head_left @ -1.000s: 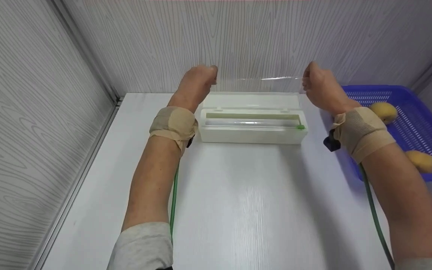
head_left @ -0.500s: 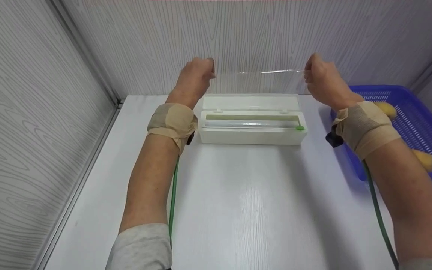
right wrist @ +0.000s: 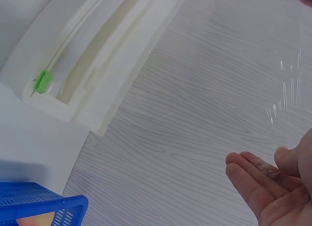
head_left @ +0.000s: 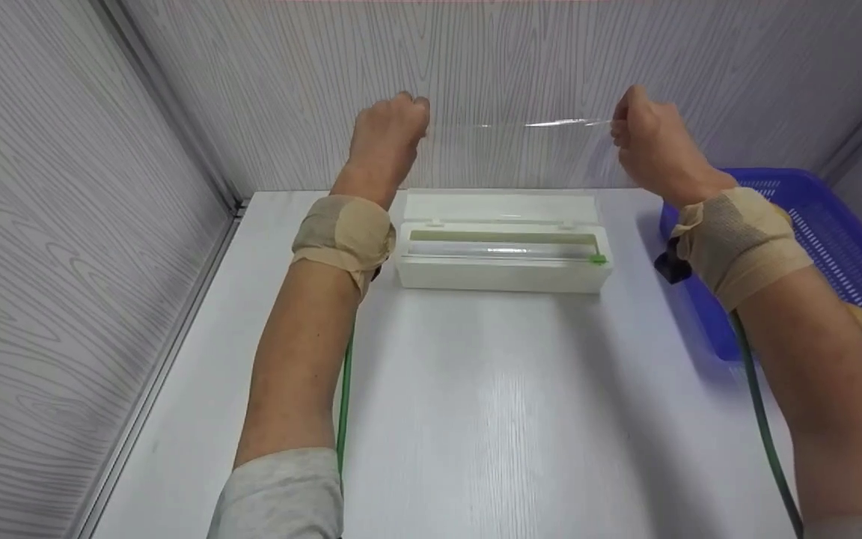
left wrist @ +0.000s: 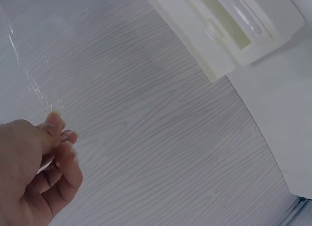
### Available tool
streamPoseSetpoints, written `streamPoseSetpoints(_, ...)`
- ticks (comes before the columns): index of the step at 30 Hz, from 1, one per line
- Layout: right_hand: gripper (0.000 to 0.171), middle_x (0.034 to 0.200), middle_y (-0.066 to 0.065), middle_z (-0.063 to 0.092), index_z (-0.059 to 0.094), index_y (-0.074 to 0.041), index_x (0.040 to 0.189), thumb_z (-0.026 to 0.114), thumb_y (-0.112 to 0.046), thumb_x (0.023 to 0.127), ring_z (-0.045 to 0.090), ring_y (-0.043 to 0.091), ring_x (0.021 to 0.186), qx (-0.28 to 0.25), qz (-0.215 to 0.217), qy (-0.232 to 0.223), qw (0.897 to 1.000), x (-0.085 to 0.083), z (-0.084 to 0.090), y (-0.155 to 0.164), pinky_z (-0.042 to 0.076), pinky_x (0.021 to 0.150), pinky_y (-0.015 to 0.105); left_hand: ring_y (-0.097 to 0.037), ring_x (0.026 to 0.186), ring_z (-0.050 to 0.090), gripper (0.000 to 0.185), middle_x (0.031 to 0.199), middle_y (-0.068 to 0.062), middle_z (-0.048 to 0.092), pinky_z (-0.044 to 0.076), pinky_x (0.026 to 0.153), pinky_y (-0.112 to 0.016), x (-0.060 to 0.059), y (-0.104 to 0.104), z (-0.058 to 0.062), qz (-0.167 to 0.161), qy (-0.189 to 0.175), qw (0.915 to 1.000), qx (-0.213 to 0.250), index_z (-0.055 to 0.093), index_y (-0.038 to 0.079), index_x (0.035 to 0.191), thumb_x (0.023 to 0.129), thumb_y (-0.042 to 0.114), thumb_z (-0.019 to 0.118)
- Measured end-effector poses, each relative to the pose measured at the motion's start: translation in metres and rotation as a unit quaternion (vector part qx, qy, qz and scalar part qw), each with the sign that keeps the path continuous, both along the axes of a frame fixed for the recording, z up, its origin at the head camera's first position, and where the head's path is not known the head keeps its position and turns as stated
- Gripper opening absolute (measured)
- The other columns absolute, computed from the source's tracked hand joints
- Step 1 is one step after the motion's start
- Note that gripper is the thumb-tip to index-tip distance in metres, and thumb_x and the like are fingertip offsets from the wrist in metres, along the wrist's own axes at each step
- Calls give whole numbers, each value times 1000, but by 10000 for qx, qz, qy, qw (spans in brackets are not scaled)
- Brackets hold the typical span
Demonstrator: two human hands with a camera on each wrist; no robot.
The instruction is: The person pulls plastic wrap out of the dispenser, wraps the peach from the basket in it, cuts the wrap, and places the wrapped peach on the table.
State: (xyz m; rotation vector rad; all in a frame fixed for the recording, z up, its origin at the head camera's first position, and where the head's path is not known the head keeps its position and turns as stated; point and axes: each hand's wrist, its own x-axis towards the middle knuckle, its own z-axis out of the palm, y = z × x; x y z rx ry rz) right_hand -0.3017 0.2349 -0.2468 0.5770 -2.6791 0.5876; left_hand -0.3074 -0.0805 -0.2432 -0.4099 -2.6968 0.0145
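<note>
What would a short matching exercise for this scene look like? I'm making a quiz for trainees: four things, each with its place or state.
Things:
1. clear film
2. white dispenser box
3. blue basket
4. green slider

Places or states:
A. at the box's right end
B. stretched between left hand and right hand
C. at the table's right edge
D. lid open, mid-table by the wall

Pairs: 1-B, 2-D, 3-C, 4-A

We see a thin, clear film [head_left: 521, 146], glossy along its top edge, stretched taut. The dispenser box [head_left: 504, 251] looks like smooth cream plastic with a small green plastic slider [head_left: 598, 259]. The table [head_left: 476, 404] is white with a faint sheen, the walls [head_left: 57, 247] matt grey wood-grain, the basket [head_left: 831, 247] perforated blue plastic.
</note>
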Motion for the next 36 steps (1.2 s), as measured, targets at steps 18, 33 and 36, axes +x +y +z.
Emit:
streamPoseSetpoints(18, 20, 111, 28, 59, 41, 7, 120, 35, -2, 102, 59, 39, 101, -234, -352, -304, 9986, 2, 24, -3, 46, 81, 48, -30, 105, 71, 15, 114, -16, 72, 58, 86, -35, 7, -1, 25, -133, 33, 9919, 1261, 65, -3, 108, 98, 5, 57)
streamPoseSetpoints(33, 23, 114, 24, 58, 40, 5, 122, 31, -4, 103, 59, 32, 101, -125, -302, 69, 9994, 6, 43, -7, 40, 75, 34, -24, 103, 71, 19, 111, -14, 73, 56, 87, -31, 16, -6, 44, -128, 230, 9869, 1593, 65, -1, 107, 99, 13, 55)
streamPoseSetpoints(36, 25, 118, 23, 57, 39, 4, 125, 30, -8, 105, 58, 32, 106, -185, -360, -89, 9991, 8, 48, -7, 41, 77, 31, -23, 103, 71, 18, 111, -13, 73, 56, 87, -30, 18, -7, 48, -114, 274, 9867, 1595, 65, 0, 108, 100, 13, 54)
